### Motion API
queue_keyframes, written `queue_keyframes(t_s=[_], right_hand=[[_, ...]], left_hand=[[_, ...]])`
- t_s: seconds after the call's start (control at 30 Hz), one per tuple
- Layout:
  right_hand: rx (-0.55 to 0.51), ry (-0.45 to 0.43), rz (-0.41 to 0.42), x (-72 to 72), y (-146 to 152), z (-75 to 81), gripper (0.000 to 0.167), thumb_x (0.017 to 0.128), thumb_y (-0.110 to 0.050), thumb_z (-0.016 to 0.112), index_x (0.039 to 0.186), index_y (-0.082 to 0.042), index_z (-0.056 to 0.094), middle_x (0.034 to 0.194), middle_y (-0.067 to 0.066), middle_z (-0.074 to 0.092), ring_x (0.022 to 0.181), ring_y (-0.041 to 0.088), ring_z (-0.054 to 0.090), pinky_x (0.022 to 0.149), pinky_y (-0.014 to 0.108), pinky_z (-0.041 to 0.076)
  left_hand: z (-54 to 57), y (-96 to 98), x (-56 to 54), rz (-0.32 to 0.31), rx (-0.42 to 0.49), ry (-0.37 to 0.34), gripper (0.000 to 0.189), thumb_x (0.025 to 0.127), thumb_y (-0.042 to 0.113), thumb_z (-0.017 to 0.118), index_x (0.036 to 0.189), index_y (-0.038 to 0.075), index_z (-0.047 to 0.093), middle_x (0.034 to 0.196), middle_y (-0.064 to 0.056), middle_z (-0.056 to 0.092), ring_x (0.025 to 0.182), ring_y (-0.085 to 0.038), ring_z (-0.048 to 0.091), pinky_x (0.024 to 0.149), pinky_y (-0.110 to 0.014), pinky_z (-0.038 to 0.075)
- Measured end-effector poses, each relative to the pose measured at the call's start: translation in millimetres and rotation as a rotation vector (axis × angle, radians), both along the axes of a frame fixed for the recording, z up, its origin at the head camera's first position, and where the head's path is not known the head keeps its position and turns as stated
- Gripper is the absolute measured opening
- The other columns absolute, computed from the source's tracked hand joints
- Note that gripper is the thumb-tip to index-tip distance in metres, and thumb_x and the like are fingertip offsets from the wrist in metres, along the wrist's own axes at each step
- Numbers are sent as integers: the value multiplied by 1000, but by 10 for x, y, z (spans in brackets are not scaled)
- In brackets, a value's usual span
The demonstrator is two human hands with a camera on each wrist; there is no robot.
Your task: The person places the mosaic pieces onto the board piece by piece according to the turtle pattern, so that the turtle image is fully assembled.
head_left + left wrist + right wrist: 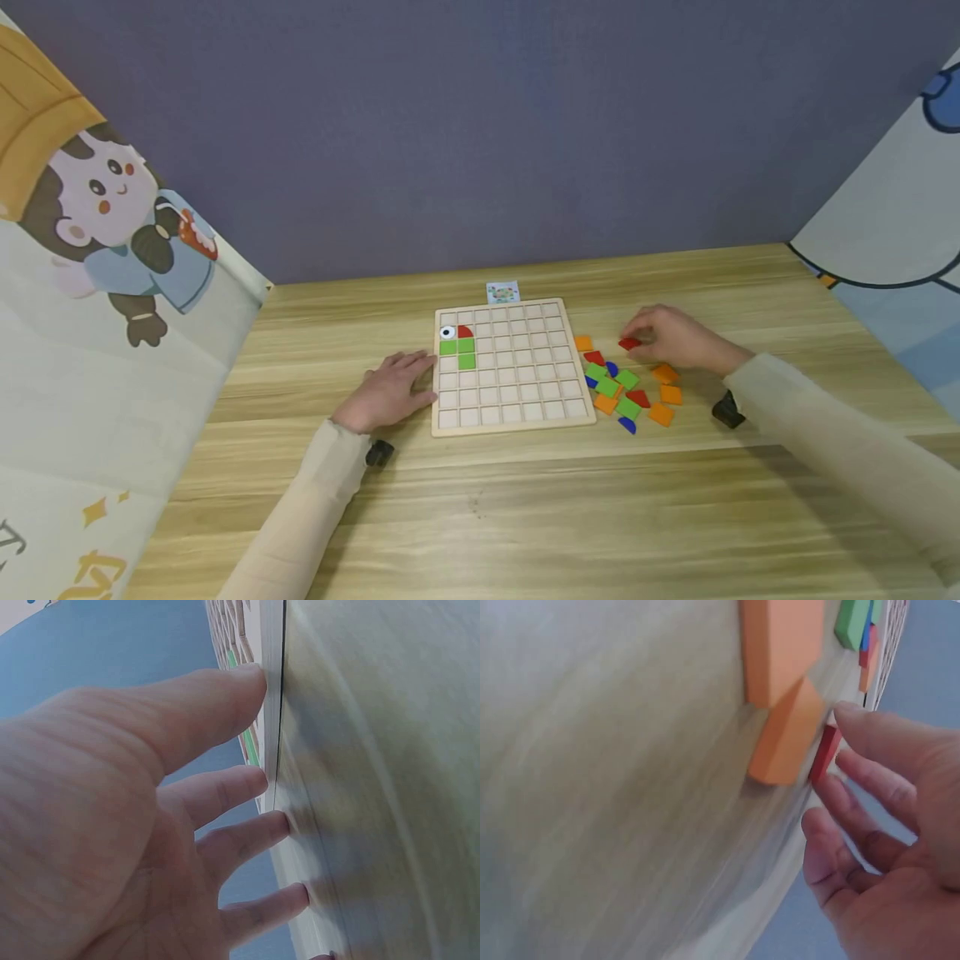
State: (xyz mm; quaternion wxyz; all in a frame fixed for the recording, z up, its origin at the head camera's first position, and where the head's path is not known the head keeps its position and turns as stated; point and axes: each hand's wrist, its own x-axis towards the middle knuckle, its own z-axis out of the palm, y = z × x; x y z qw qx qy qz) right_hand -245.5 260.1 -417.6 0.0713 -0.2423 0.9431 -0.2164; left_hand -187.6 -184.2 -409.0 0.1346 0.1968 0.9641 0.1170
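Note:
A square wooden grid board [517,389] lies on the table. In its far left corner sit a round eye piece [447,332], a red quarter-circle piece [465,332] and several green square tiles [467,361]. My left hand [388,390] rests at the board's left edge with its fingers spread; in the left wrist view the thumb [225,701] touches the rim. Right of the board, my right hand [667,335] pinches a red piece [628,342] between thumb and fingers, beyond the loose pieces. The same red piece [825,752] shows edge-on in the right wrist view.
Loose green, orange, red and blue pieces [607,387] lie in a pile against the board's right side, some overlapping. A small picture card [502,292] lies behind the board. A dark panel [525,133] stands along the table's [480,517] far edge.

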Motion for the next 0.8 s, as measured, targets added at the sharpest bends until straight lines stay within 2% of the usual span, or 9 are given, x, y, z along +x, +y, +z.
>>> queue_keyframes(t_s=[0.27,0.6,0.8], right_hand=[[0,-3,-41,13,-41,-10,17,81,-11,75,98,-7,73,86,0,60,70,16,50,63,32,46],[-16,23,-23,21,-85,-25,18,80,-11,76,98,-10,73,86,-2,61,70,14,51,62,31,47],[-48,60,29,43,-274,11,18,80,-16,77,97,-13,74,84,-6,61,74,11,54,67,31,49]], left_hand=[[-5,-2,4,1,13,-3,64,95,41,54,149,15,31,154,-8,25,138,-40,19,96,-73,19],[0,-6,-1,-1,6,1,64,95,42,54,149,16,31,154,-7,24,138,-40,19,95,-74,19],[-1,-13,-2,1,0,1,65,95,41,54,149,15,31,154,-8,24,137,-41,19,95,-74,19]])
